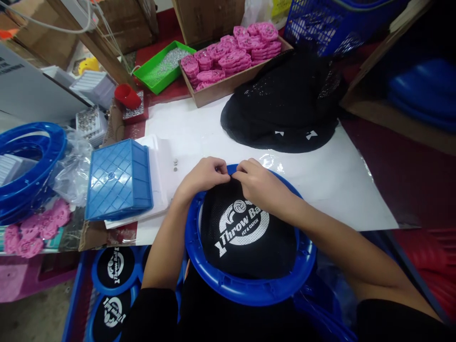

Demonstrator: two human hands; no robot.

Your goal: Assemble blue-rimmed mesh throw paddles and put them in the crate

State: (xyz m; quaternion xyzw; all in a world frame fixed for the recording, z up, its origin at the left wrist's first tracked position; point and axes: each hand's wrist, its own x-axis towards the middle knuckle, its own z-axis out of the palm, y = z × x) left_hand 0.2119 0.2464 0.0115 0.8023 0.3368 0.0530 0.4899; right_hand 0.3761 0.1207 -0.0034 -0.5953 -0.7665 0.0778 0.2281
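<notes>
A blue plastic ring (pixel 245 295) leans against the table's front edge in front of me, with a round black mesh cloth (pixel 249 263) printed "Throw Ball" lying inside it. At the ring's far rim, my left hand (pixel 206 176) pinches the upper edge of the mesh cloth between thumb and fingers. Close beside it, my right hand (pixel 261 183) is closed in a pinch on the same edge. The fingertips of both hands nearly meet there; any small part between them is hidden.
Black mesh cloths (pixel 281 104) are piled at the back. Pink pieces fill a cardboard tray (pixel 213 95); a green tray (pixel 156 85) holds small shiny parts. An upturned blue bin (pixel 119 180) stands left, near stacked blue rings (pixel 57 142). Assembled discs (pixel 114 270) lie below the table edge.
</notes>
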